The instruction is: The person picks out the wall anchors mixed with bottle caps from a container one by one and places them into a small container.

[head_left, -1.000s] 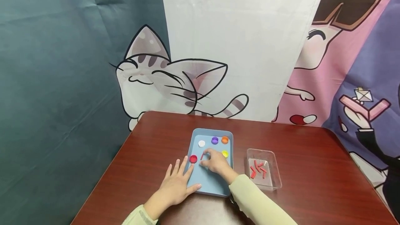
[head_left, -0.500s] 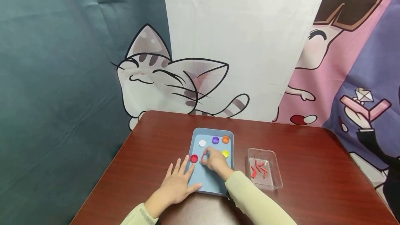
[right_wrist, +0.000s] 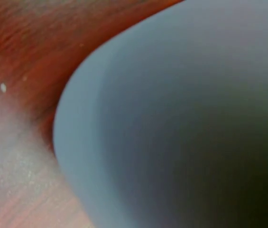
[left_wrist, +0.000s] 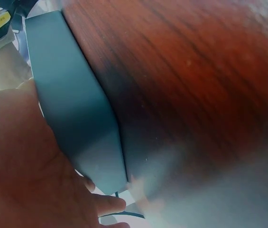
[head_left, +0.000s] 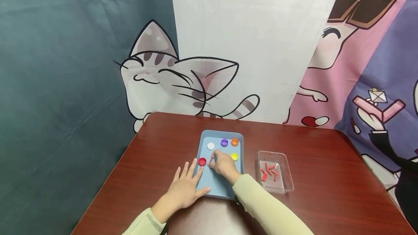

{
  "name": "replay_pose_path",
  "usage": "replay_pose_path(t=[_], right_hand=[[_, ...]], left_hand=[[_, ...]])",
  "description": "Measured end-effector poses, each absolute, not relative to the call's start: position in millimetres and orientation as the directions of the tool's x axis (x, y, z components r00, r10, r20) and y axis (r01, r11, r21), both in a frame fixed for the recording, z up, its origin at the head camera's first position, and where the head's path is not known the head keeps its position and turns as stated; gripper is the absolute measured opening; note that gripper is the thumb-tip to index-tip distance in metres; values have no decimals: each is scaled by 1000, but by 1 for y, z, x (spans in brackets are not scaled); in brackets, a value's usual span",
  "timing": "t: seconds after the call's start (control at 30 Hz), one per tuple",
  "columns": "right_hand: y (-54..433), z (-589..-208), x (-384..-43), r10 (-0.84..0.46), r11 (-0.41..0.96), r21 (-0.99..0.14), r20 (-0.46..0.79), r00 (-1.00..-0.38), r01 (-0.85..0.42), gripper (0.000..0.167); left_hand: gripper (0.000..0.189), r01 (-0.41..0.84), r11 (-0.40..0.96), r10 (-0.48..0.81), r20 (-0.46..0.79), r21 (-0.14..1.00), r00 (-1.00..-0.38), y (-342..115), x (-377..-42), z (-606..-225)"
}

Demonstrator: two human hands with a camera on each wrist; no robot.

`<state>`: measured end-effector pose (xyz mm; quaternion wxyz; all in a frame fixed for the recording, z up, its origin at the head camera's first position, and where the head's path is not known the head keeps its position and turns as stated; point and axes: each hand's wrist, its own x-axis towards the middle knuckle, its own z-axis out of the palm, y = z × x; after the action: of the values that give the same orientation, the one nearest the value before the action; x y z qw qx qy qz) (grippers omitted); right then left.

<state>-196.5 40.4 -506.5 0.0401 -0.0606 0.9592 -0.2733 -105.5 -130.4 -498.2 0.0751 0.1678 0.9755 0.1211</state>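
In the head view, my right hand (head_left: 224, 164) pinches a thin red stick (head_left: 211, 160) between thumb and fingers, low over the middle of the blue tray (head_left: 217, 184). A round red cap (head_left: 202, 161) lies just left of the stick. My left hand (head_left: 183, 188) rests at the tray's lower left edge, fingers spread. The left wrist view has that hand (left_wrist: 24, 156) against the tray's outer side (left_wrist: 72, 95). White (head_left: 210, 146), purple (head_left: 224, 143), orange (head_left: 234, 141) and yellow caps (head_left: 234, 157) sit farther up the tray. Only a tray corner (right_wrist: 79, 128) fills the right wrist view; the hand is out of it.
A clear plastic box (head_left: 288, 171) stands right of the tray, holding several short red sticks (head_left: 268, 169). Both stand on a dark red wooden table (head_left: 330, 169). Behind the table's far edge hangs a cloth printed with a cartoon cat (head_left: 169, 82).
The head view has shifted slightly. My right forearm has swung a little to the left, with the red stick still pinched over nearly the same spot. The left hand stays put at the tray edge.
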Motion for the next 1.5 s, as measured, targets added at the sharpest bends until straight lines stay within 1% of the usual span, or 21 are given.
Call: replay_pose_path(t=[0.2, 0.3, 0.43, 0.67, 0.8, 0.97, 1.17, 1.5], right_hand=[[44, -502, -201, -136, 844, -529, -53, -989, -87, 21], [46, -497, -203, -124, 823, -565, -76, -989, -59, 22], [49, -490, -202, -132, 795, -604, -87, -987, -53, 23], [57, -479, -194, -159, 802, -587, -36, -987, -108, 19], [61, -475, -191, -166, 799, -588, -21, -986, -122, 19], [74, -471, -184, -165, 786, -609, -40, -985, -107, 20], [92, -461, -178, -154, 775, -623, -18, -988, -110, 19], [122, -455, -154, -130, 726, -682, -11, -991, -88, 18]], left_hand=[[81, 316, 910, 351, -93, 267, -932, -130, -110, -496], [82, 314, 910, 349, -89, 271, -933, -130, -111, -496], [82, 307, 914, 340, -87, 264, -937, -132, -111, -495], [81, 293, 920, 325, -90, 262, -941, -134, -112, -493], [82, 284, 921, 315, -84, 265, -945, -135, -111, -499], [82, 292, 914, 327, -83, 282, -942, -134, -109, -504], [82, 293, 907, 329, -70, 303, -942, -132, -105, -501], [83, 293, 912, 326, -75, 289, -942, -130, -101, -503]])
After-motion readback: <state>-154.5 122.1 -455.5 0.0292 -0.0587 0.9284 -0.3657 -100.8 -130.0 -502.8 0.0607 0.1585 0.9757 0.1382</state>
